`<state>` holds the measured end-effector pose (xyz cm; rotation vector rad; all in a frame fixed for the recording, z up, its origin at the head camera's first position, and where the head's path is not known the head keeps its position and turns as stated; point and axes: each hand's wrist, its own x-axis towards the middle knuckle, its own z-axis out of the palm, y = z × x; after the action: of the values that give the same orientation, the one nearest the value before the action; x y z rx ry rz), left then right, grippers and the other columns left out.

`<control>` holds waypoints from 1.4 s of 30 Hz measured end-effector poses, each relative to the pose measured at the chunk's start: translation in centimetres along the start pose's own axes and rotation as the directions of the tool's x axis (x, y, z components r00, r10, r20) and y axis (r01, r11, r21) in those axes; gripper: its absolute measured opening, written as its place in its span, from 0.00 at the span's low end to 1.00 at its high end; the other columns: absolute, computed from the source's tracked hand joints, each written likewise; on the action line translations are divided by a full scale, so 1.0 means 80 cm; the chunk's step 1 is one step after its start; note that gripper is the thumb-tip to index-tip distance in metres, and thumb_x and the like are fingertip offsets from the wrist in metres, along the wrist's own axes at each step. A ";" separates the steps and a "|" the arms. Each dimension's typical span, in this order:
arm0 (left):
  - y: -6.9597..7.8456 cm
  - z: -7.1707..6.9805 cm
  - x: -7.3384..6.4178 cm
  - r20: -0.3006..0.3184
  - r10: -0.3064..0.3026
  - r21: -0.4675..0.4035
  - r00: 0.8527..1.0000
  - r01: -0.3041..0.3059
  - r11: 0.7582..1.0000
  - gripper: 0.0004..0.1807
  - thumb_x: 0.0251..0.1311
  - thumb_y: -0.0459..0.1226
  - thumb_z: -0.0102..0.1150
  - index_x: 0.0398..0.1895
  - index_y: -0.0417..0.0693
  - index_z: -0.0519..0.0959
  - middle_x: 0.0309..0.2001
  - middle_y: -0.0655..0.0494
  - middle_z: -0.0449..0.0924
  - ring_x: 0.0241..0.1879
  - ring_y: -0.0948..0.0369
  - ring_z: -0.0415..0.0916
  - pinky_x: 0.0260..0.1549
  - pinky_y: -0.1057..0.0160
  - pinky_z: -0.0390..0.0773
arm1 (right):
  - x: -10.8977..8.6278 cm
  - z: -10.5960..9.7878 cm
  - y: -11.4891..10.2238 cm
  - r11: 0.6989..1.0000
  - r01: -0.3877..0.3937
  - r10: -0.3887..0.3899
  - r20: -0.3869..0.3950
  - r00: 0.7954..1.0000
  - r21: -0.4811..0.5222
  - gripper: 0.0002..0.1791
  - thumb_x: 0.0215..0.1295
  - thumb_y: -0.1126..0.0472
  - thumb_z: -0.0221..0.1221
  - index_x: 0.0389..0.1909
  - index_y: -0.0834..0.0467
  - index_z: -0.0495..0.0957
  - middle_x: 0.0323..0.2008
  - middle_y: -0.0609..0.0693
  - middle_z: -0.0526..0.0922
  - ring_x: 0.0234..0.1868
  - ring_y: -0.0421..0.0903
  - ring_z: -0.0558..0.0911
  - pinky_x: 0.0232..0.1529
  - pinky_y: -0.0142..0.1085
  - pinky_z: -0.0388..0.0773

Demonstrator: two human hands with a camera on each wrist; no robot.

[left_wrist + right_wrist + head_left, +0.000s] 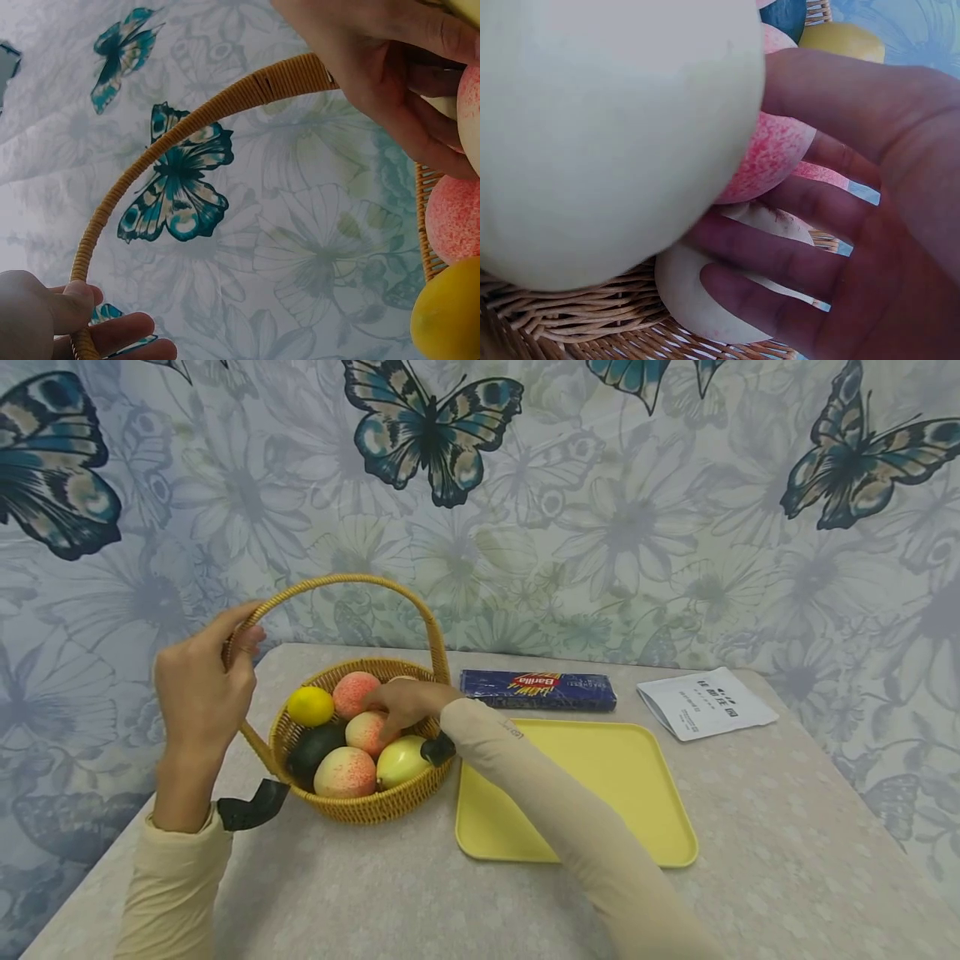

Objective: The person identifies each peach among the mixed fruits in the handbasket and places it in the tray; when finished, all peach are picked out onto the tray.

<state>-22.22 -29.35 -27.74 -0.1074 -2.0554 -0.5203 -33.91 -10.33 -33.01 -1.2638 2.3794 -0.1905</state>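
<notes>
My left hand [206, 677] holds the side of a wicker basket's arched handle [352, 578], its thumb lying along the handle in the left wrist view. Inside the round basket [360, 810], my right hand [415, 700] reaches down from the right and grasps a pink-speckled peach [366, 732], thumb on one side and fingers on the other. Around it lie a redder peach [352, 692], a yellow lemon [311, 706], a dark green fruit [311, 753], a pale peach [345, 773] and a yellow-green fruit [402, 762]. That pale fruit's big side [607, 150] hides part of the right wrist view.
Right of the basket lies a yellow tray [600, 777], partly under my right forearm. Behind it sits a blue Barilla spaghetti box [540, 691]. A white printed packet [705, 703] lies at the back right, in front of the butterfly-patterned wall [630, 527].
</notes>
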 end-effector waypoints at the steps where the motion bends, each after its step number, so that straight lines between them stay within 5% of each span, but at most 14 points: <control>1: 0.000 0.000 0.000 -0.002 0.002 -0.001 1.000 -0.002 1.000 0.14 0.67 0.35 0.54 0.53 0.45 0.81 0.30 0.40 0.84 0.18 0.47 0.76 0.17 0.79 0.55 | 0.000 0.000 0.000 1.000 0.002 -0.002 -0.001 1.000 0.001 0.33 0.63 0.54 0.62 0.69 0.50 0.64 0.63 0.47 0.71 0.60 0.41 0.70 0.56 0.29 0.67; 22: -0.002 0.002 -0.001 -0.014 0.017 0.011 1.000 -0.017 1.000 0.14 0.67 0.35 0.54 0.53 0.45 0.81 0.28 0.41 0.84 0.15 0.51 0.70 0.15 0.76 0.54 | 0.004 0.007 0.009 0.998 0.049 -0.045 -0.087 0.995 0.042 0.31 0.58 0.52 0.65 0.63 0.50 0.69 0.53 0.45 0.76 0.49 0.40 0.74 0.50 0.29 0.69; 35: -0.001 0.004 -0.001 -0.013 0.017 0.021 1.000 -0.017 1.000 0.14 0.67 0.35 0.54 0.53 0.45 0.81 0.24 0.40 0.81 0.14 0.53 0.64 0.16 0.75 0.55 | -0.004 0.005 0.009 0.986 0.086 -0.066 -0.134 0.989 0.144 0.26 0.60 0.54 0.63 0.58 0.53 0.70 0.51 0.47 0.75 0.47 0.40 0.75 0.46 0.29 0.71; 42: 0.000 0.002 -0.001 -0.010 0.004 0.022 1.000 -0.004 1.000 0.14 0.66 0.34 0.55 0.53 0.44 0.81 0.25 0.40 0.82 0.14 0.52 0.65 0.16 0.75 0.55 | -0.009 0.004 0.015 0.953 0.087 -0.047 -0.141 0.989 0.289 0.23 0.62 0.52 0.60 0.55 0.54 0.68 0.50 0.48 0.74 0.47 0.42 0.75 0.46 0.30 0.72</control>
<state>-22.34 -29.26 -27.89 -0.0955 -2.0506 -0.4943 -34.37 -9.04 -33.47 -1.2209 2.3088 -0.6448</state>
